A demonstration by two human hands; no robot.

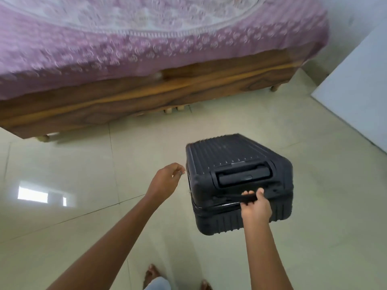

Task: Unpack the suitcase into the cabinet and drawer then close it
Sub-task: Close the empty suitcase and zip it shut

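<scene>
1. The right hand (256, 208) grips the strap (248, 198) on the near end of the suitcase (230, 155). Its fingers are curled under the strap and its thumb is hooked over the top.
2. The suitcase is dark and ribbed, with its two shells together. It stretches away from the right fingers towards the bed (146, 97) and sits tilted. Whether it rests on the floor (62, 164) or hangs from the strap cannot be told.
3. Just beyond the right fingertips, the pull handle (244, 174) lies sunk in its recess.
4. The left hand (165, 181) is just beside the suitcase's left corner, fingers loosely curled and tips close together. Blur hides whether they pinch anything or touch the shell.
5. Well beyond both hands stands the wooden bed, a purple patterned cover (104, 49) hanging over its side.
6. Far to the right of the right fingers, a white panel (360, 91) stands on the pale tiles.
7. Below the wrists, at the picture's lower edge, the person's bare feet (151, 273) show.
</scene>
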